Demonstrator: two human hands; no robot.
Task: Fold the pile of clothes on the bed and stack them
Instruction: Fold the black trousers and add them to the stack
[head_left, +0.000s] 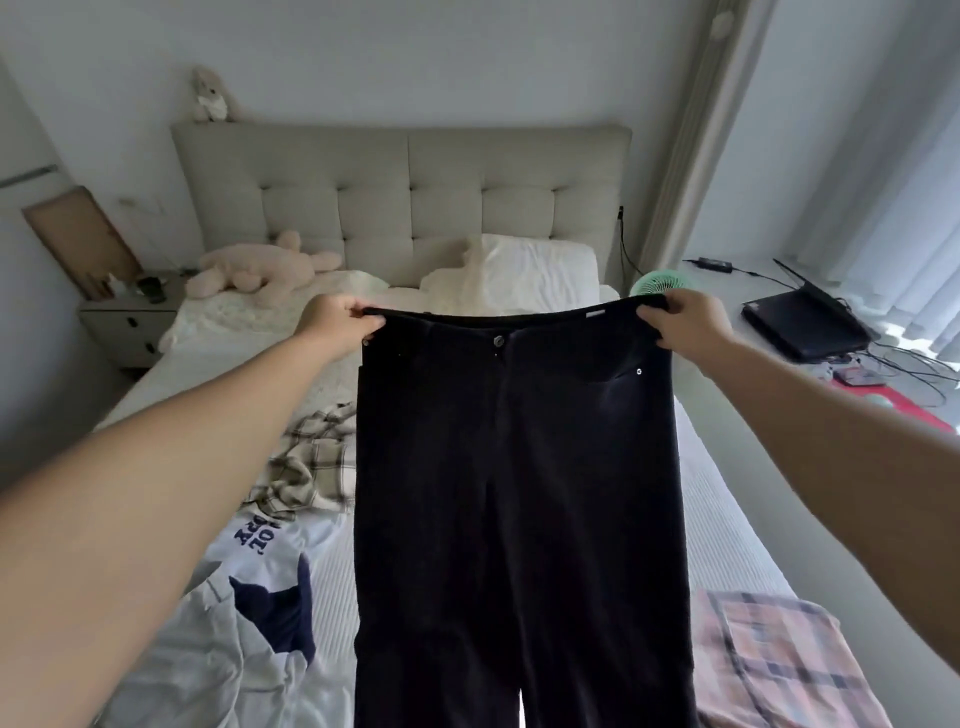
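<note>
A pair of dark navy trousers (519, 467) hangs full length in front of me over the bed (727, 519), front side facing me. My left hand (340, 325) pinches the left end of the waistband. My right hand (680, 319) pinches the right end. Both arms are stretched out. On the bed to the left lie a beige checked garment (306, 467) and a white top with navy letters and patches (249, 597). A pink checked garment (774, 660) lies folded at the bed's near right.
A pink plush toy (260, 270) and white pillows (524, 270) lie by the padded headboard (405, 192). A nightstand (130, 325) stands to the left. To the right, a white surface holds a laptop (805, 322), cables and a small green fan (647, 286).
</note>
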